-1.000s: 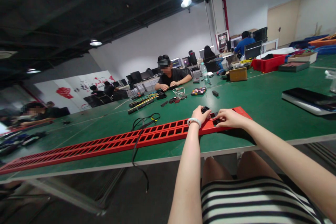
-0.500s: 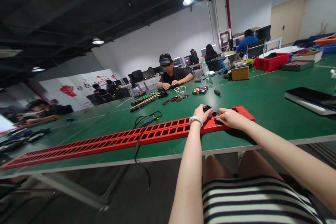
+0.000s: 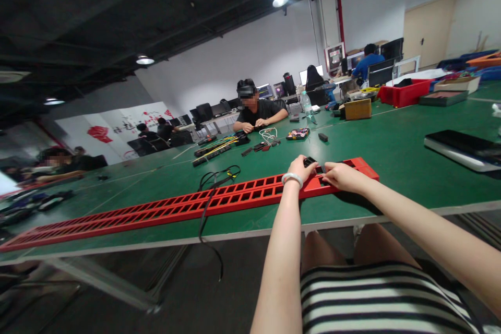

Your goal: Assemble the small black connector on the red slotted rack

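A long red slotted frame [image 3: 235, 199] lies along the front of the green table [image 3: 156, 183]. Over its right end, my left hand [image 3: 300, 168], with a pale bangle at the wrist, is closed on a small black part [image 3: 310, 161]. Close beside it on the right, my right hand [image 3: 340, 175] has its fingertips pinched together at the frame's opening. Whatever sits between those fingertips is too small and covered to make out. A black strap [image 3: 206, 207] crosses the frame to the left and hangs past the table edge.
Across the table a person [image 3: 256, 109] in a headset handles something dark. Cables with yellow wires [image 3: 219, 150], a patterned box [image 3: 298, 134] and a water bottle [image 3: 307, 107] stand between us. On the right are a red bin [image 3: 407, 94] and a black-and-white device [image 3: 462, 150].
Both hands stay nearly in place over the frame's right end; only the right fingers seem to have shifted slightly. The rest looks the same.
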The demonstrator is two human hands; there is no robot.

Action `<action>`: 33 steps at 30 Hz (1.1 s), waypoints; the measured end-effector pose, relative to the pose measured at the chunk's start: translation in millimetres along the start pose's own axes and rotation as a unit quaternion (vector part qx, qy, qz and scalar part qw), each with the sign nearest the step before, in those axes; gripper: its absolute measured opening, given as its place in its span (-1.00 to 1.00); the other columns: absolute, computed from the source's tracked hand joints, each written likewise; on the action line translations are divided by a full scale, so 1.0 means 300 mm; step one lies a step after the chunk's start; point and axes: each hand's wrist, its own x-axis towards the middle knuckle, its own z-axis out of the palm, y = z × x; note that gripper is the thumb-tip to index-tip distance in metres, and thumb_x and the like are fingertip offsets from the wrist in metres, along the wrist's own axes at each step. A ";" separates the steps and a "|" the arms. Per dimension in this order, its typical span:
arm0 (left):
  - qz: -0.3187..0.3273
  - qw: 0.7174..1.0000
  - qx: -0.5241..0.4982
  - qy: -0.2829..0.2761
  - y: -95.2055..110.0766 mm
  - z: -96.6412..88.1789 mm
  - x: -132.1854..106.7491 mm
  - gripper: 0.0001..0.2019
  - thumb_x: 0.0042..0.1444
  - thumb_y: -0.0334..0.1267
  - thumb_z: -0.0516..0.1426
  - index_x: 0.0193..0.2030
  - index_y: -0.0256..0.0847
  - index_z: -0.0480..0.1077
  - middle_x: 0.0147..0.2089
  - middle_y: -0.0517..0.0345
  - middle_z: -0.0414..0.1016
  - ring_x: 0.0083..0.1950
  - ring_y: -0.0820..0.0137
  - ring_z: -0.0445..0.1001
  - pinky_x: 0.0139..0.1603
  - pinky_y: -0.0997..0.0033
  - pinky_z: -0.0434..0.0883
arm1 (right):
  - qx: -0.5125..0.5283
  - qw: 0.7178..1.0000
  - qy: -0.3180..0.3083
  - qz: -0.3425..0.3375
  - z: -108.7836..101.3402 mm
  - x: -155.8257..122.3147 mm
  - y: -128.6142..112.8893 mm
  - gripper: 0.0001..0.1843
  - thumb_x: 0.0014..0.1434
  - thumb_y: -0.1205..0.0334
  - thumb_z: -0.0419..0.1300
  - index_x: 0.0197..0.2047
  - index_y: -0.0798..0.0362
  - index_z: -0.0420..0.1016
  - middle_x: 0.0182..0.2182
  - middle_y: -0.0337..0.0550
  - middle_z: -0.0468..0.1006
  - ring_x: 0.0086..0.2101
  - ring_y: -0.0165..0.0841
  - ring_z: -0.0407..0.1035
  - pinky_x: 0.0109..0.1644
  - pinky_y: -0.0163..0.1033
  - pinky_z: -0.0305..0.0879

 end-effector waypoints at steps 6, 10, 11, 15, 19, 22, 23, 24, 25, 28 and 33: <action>0.038 0.999 0.002 0.011 0.012 -0.010 -0.011 -0.55 -0.12 0.12 0.02 -0.21 -0.20 0.28 -0.24 0.09 0.39 -0.24 0.38 0.35 -0.24 0.44 0.27 | 0.046 0.999 0.015 0.000 -0.006 -0.002 0.003 -0.64 0.11 0.18 -0.09 -0.50 0.10 0.47 -0.47 -0.15 0.31 -0.52 -0.50 0.20 -0.38 -0.37 0.13; 0.072 0.997 0.005 0.005 0.026 -0.015 -0.016 -0.56 -0.14 0.06 0.07 -0.19 -0.21 0.28 -0.22 0.09 0.38 -0.22 0.38 0.34 -0.21 0.43 0.27 | 0.064 0.994 0.082 0.040 -0.023 0.003 0.008 -0.72 0.08 0.21 -0.06 -0.44 0.08 0.45 -0.44 -0.15 0.31 -0.44 -0.46 0.25 -0.29 -0.35 0.17; 0.081 0.997 0.005 0.003 0.031 -0.017 -0.017 -0.55 -0.15 0.05 0.08 -0.18 -0.21 0.28 -0.21 0.08 0.38 -0.21 0.38 0.34 -0.20 0.42 0.27 | 0.065 0.990 0.111 0.058 -0.026 0.005 0.011 -0.75 0.07 0.23 -0.04 -0.39 0.08 0.44 -0.41 -0.14 0.31 -0.41 -0.44 0.25 -0.27 -0.34 0.18; 0.110 0.994 -0.005 -0.016 0.051 -0.026 -0.026 -0.56 -0.15 0.02 0.10 -0.16 -0.21 0.29 -0.20 0.11 0.39 -0.20 0.38 0.35 -0.19 0.42 0.28 | 0.081 0.980 0.160 0.080 -0.026 0.012 0.024 -0.75 -0.02 0.31 0.03 -0.22 0.07 0.37 -0.29 -0.11 0.30 -0.33 -0.41 0.25 -0.23 -0.31 0.19; 0.142 0.989 -0.016 -0.037 0.065 -0.038 -0.034 -0.62 -0.13 -0.04 0.10 -0.18 -0.21 0.31 -0.20 0.13 0.40 -0.21 0.39 0.35 -0.20 0.45 0.29 | 0.111 0.984 0.127 0.048 -0.010 0.021 0.027 -0.74 -0.08 0.40 0.04 -0.26 0.05 0.38 -0.27 -0.13 0.29 -0.29 -0.41 0.24 -0.20 -0.31 0.19; 0.154 0.987 -0.019 -0.044 0.072 -0.045 -0.036 -0.62 -0.12 -0.04 0.09 -0.18 -0.21 0.32 -0.21 0.13 0.40 -0.22 0.39 0.36 -0.20 0.45 0.29 | 0.128 0.983 0.126 0.045 -0.003 0.023 0.026 -0.74 -0.10 0.44 0.04 -0.29 0.05 0.38 -0.28 -0.13 0.29 -0.28 -0.41 0.24 -0.18 -0.30 0.19; 0.154 0.987 -0.018 -0.045 0.074 -0.047 -0.037 -0.62 -0.13 -0.04 0.09 -0.19 -0.22 0.32 -0.21 0.12 0.40 -0.22 0.39 0.36 -0.20 0.45 0.29 | 0.132 0.982 0.127 0.046 -0.002 0.024 0.027 -0.74 -0.10 0.44 0.04 -0.30 0.06 0.38 -0.28 -0.13 0.29 -0.27 -0.41 0.24 -0.18 -0.30 0.19; 0.153 0.987 -0.018 -0.045 0.077 -0.049 -0.037 -0.62 -0.13 -0.04 0.10 -0.18 -0.22 0.32 -0.21 0.12 0.41 -0.22 0.39 0.36 -0.20 0.45 0.29 | 0.136 0.982 0.126 0.047 -0.001 0.024 0.027 -0.74 -0.11 0.45 0.04 -0.31 0.06 0.39 -0.28 -0.13 0.30 -0.27 -0.41 0.24 -0.18 -0.30 0.19; 0.151 0.987 -0.017 -0.045 0.079 -0.050 -0.038 -0.62 -0.13 -0.05 0.10 -0.18 -0.22 0.32 -0.21 0.12 0.41 -0.21 0.39 0.36 -0.19 0.45 0.29 | 0.139 0.981 0.126 0.048 -0.001 0.025 0.028 -0.75 -0.11 0.45 0.04 -0.31 0.07 0.39 -0.28 -0.13 0.30 -0.27 -0.41 0.24 -0.18 -0.30 0.19; 0.148 0.988 -0.018 -0.047 0.083 -0.053 -0.041 -0.61 -0.13 -0.05 0.10 -0.18 -0.23 0.32 -0.19 0.11 0.40 -0.19 0.38 0.36 -0.17 0.45 0.29 | 0.147 0.980 0.126 0.050 0.002 0.026 0.032 -0.74 -0.12 0.47 0.03 -0.32 0.07 0.39 -0.27 -0.12 0.31 -0.26 -0.41 0.24 -0.17 -0.29 0.19; 0.154 0.987 -0.014 -0.048 0.081 -0.055 -0.043 -0.60 -0.13 -0.01 0.09 -0.18 -0.22 0.32 -0.20 0.12 0.41 -0.21 0.39 0.36 -0.19 0.45 0.29 | 0.151 0.980 0.123 0.051 0.006 0.026 0.034 -0.73 -0.13 0.47 0.03 -0.32 0.07 0.39 -0.27 -0.12 0.33 -0.25 -0.40 0.24 -0.15 -0.28 0.17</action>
